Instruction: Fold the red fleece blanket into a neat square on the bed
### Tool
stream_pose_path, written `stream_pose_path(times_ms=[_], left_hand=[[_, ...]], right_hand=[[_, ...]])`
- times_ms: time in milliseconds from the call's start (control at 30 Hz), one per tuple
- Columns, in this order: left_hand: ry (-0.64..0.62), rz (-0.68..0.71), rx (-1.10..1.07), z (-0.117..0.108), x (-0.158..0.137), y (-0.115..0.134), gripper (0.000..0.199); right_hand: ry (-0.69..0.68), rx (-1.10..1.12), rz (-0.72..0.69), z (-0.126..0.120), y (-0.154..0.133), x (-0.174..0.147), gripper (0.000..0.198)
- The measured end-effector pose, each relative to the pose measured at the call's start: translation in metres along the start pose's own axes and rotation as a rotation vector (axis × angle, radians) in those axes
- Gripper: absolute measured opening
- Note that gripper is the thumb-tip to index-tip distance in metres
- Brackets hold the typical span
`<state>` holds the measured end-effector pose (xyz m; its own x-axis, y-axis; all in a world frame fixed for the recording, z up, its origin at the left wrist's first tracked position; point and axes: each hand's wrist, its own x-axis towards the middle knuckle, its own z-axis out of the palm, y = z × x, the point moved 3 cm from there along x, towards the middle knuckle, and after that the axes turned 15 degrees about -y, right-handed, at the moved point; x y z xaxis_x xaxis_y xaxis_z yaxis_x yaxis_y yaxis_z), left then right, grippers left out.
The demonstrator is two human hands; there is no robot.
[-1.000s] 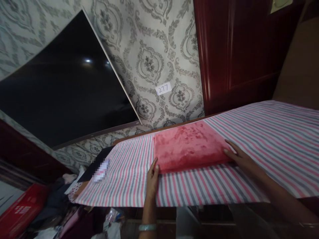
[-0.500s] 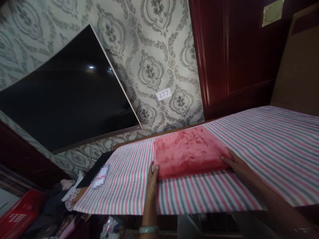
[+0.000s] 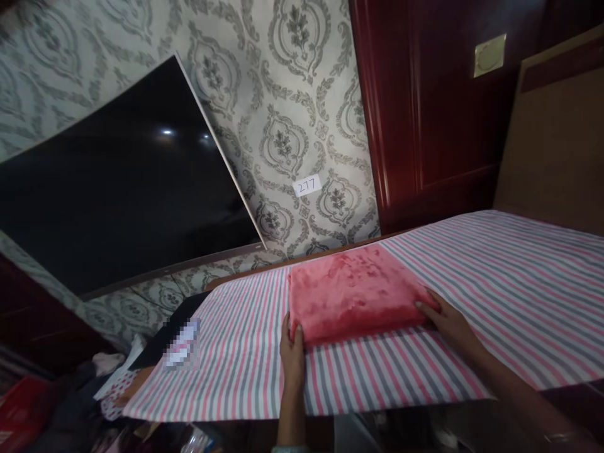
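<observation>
A flat, rectangular pink plush cloth (image 3: 353, 292), apparently folded into a thick pad, lies on the striped tablecloth (image 3: 245, 352). At its left front corner is my left hand (image 3: 292, 346), thumb on the near side and fingers along the left edge. My right hand (image 3: 438, 311) grips the opposite front corner, its thumb on top and the other fingers partly hidden beside and under it. The plush surface shows uneven darker patches.
A black television screen (image 3: 141, 182) stands at the left against patterned wallpaper (image 3: 283, 82). A cardboard panel (image 3: 552, 138) rises at the back right. On the table's left lies a blurred-out item (image 3: 182, 345). A red basket (image 3: 23, 409) and clothes are below left.
The camera view has shifted slightly. Both hands keep their places at the two front corners of the pink plush cloth, which stays about where it was on the table.
</observation>
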<state>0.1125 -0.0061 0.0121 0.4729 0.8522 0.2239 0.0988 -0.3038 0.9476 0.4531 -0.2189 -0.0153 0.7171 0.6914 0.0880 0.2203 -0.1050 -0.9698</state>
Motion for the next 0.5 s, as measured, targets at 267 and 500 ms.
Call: stream_pose_path(times_ms=[267,500], left_hand=[[0.034,-0.027,0.005,-0.0014,0.0006,-0.0061,0.065],[0.040,-0.031,0.006,-0.0009,-0.0020,-0.0017,0.072]], right_hand=[[-0.006,-0.069,0.004,0.0000,-0.0049,-0.0036,0.074],[-0.021,-0.102,0.026,0.0004,-0.0079,-0.0033,0.080]])
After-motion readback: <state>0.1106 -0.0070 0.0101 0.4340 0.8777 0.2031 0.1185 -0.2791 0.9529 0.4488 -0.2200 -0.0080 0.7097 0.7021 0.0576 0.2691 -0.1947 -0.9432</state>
